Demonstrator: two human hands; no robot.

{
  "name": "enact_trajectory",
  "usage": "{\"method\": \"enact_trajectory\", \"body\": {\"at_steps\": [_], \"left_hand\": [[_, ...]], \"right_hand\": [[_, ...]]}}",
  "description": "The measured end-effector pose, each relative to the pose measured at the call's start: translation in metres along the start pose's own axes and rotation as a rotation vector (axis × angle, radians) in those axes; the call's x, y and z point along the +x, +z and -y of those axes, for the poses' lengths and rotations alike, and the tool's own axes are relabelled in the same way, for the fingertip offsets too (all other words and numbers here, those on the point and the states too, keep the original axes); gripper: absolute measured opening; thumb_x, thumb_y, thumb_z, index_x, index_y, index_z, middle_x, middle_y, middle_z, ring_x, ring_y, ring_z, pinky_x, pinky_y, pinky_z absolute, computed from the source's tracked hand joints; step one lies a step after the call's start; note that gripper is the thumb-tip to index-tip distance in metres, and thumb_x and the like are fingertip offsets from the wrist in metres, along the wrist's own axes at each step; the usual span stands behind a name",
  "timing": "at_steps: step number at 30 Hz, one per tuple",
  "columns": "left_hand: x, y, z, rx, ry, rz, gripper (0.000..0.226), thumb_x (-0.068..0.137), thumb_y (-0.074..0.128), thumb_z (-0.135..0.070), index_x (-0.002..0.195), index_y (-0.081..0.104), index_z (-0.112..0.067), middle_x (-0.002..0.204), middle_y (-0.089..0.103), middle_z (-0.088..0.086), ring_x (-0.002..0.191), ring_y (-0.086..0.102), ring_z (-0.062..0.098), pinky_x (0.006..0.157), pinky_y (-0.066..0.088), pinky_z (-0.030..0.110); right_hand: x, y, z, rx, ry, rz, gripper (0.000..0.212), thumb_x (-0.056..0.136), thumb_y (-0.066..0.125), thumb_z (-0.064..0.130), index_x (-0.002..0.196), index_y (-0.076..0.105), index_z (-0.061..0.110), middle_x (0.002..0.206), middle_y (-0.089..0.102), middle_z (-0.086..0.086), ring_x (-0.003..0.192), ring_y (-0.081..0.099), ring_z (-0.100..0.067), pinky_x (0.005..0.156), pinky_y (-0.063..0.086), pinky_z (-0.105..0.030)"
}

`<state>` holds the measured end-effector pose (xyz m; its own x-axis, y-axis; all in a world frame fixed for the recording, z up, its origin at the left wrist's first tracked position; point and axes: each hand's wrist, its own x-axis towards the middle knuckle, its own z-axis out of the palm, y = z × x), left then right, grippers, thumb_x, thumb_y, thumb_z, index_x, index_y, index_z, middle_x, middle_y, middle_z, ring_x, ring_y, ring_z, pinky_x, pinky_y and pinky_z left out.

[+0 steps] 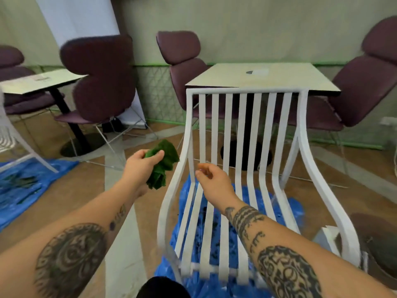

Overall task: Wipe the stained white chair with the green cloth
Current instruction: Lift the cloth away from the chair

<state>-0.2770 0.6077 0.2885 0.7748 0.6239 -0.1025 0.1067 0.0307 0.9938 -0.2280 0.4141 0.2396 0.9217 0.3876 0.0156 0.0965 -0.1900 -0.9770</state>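
Note:
A white slatted chair (242, 134) stands in front of me, its back toward a table, its seat slats running toward me. My left hand (141, 166) holds a bunched green cloth (164, 162) in the air just left of the chair's left armrest, not touching it. My right hand (212, 179) hovers over the left seat slats with fingers loosely curled and nothing in it. Dark specks show between the seat slats; whether they lie on the chair or on the sheet below I cannot tell.
A blue plastic sheet (294, 211) lies under the chair, another blue sheet (25, 186) at the left. A pale square table (279, 80) stands behind the chair with maroon chairs (101, 82) around it. A second table (36, 81) is at far left.

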Motion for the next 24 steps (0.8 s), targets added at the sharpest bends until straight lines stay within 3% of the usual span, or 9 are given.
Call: {"method": "enact_trajectory", "body": {"at_steps": [3, 7, 11, 13, 15, 16, 18, 21, 24], "left_hand": [[-0.035, 0.019, -0.025, -0.015, 0.015, 0.213, 0.025, 0.086, 0.079, -0.022, 0.106, 0.066, -0.013, 0.098, 0.077, 0.014, 0.093, 0.075, 0.034, 0.079, 0.062, 0.048], [-0.084, 0.040, -0.050, -0.071, 0.064, 0.425, 0.017, 0.089, 0.074, -0.017, 0.099, 0.062, -0.012, 0.101, 0.072, 0.017, 0.090, 0.073, 0.030, 0.077, 0.058, 0.042], [-0.108, 0.048, -0.074, -0.173, 0.056, 0.605, 0.031, 0.092, 0.060, -0.050, 0.092, 0.062, -0.018, 0.099, 0.066, 0.005, 0.096, 0.063, 0.027, 0.089, 0.051, 0.046], [-0.116, 0.055, -0.084, -0.123, 0.169, 0.622, 0.022, 0.095, 0.061, -0.040, 0.107, 0.061, -0.022, 0.119, 0.068, -0.002, 0.115, 0.062, 0.025, 0.101, 0.048, 0.051], [-0.123, 0.064, -0.093, -0.025, 0.285, 0.652, 0.041, 0.096, 0.063, -0.028, 0.136, 0.052, -0.029, 0.139, 0.060, -0.007, 0.128, 0.056, 0.015, 0.107, 0.041, 0.045], [-0.131, 0.071, -0.097, 0.019, 0.325, 0.684, 0.049, 0.096, 0.063, -0.025, 0.143, 0.048, -0.029, 0.139, 0.061, -0.007, 0.126, 0.057, 0.011, 0.105, 0.042, 0.039], [-0.139, 0.083, -0.101, 0.122, 0.391, 0.707, 0.038, 0.099, 0.061, -0.019, 0.137, 0.057, -0.018, 0.121, 0.070, -0.003, 0.112, 0.065, 0.011, 0.098, 0.045, 0.032], [-0.148, 0.101, -0.106, 0.210, 0.405, 0.724, 0.018, 0.099, 0.062, -0.019, 0.116, 0.065, -0.012, 0.098, 0.074, 0.002, 0.096, 0.070, 0.021, 0.084, 0.053, 0.033], [-0.152, 0.115, -0.106, 0.275, 0.325, 0.818, 0.028, 0.096, 0.066, -0.028, 0.117, 0.064, -0.009, 0.106, 0.076, 0.011, 0.097, 0.074, 0.029, 0.080, 0.058, 0.037]], "right_hand": [[-0.014, -0.006, 0.042, 0.104, -0.009, -0.042, 0.040, 0.101, 0.057, 0.045, 0.134, 0.059, 0.023, 0.125, 0.065, 0.010, 0.108, 0.062, -0.012, 0.092, 0.055, -0.034], [-0.039, -0.039, 0.087, 0.085, -0.106, -0.212, 0.015, 0.099, 0.062, 0.036, 0.094, 0.071, 0.026, 0.094, 0.074, 0.002, 0.091, 0.070, -0.017, 0.086, 0.060, -0.042], [-0.064, -0.089, 0.126, -0.090, -0.257, -0.173, 0.014, 0.099, 0.063, 0.032, 0.092, 0.072, 0.024, 0.094, 0.071, 0.005, 0.088, 0.066, -0.008, 0.075, 0.055, -0.024], [-0.072, -0.109, 0.143, -0.317, -0.361, -0.155, 0.017, 0.098, 0.065, 0.032, 0.095, 0.076, 0.019, 0.109, 0.066, 0.005, 0.099, 0.060, -0.006, 0.085, 0.047, -0.023], [-0.076, -0.124, 0.157, -0.510, -0.428, -0.134, 0.019, 0.097, 0.064, 0.033, 0.093, 0.075, 0.019, 0.114, 0.062, 0.004, 0.104, 0.055, -0.008, 0.092, 0.043, -0.028], [-0.081, -0.134, 0.162, -0.565, -0.428, -0.116, 0.019, 0.098, 0.062, 0.033, 0.089, 0.072, 0.021, 0.105, 0.064, 0.004, 0.096, 0.057, -0.008, 0.084, 0.044, -0.028], [-0.091, -0.149, 0.173, -0.616, -0.402, -0.086, 0.019, 0.100, 0.058, 0.033, 0.084, 0.065, 0.025, 0.087, 0.062, 0.006, 0.080, 0.056, -0.007, 0.067, 0.039, -0.025], [-0.103, -0.179, 0.182, -0.671, -0.391, -0.093, 0.018, 0.100, 0.060, 0.032, 0.082, 0.063, 0.028, 0.082, 0.062, 0.009, 0.075, 0.057, -0.007, 0.065, 0.040, -0.026], [-0.111, -0.212, 0.185, -0.655, -0.371, -0.140, 0.016, 0.097, 0.065, 0.033, 0.081, 0.064, 0.032, 0.084, 0.063, 0.014, 0.076, 0.057, -0.002, 0.063, 0.041, -0.017]]}}
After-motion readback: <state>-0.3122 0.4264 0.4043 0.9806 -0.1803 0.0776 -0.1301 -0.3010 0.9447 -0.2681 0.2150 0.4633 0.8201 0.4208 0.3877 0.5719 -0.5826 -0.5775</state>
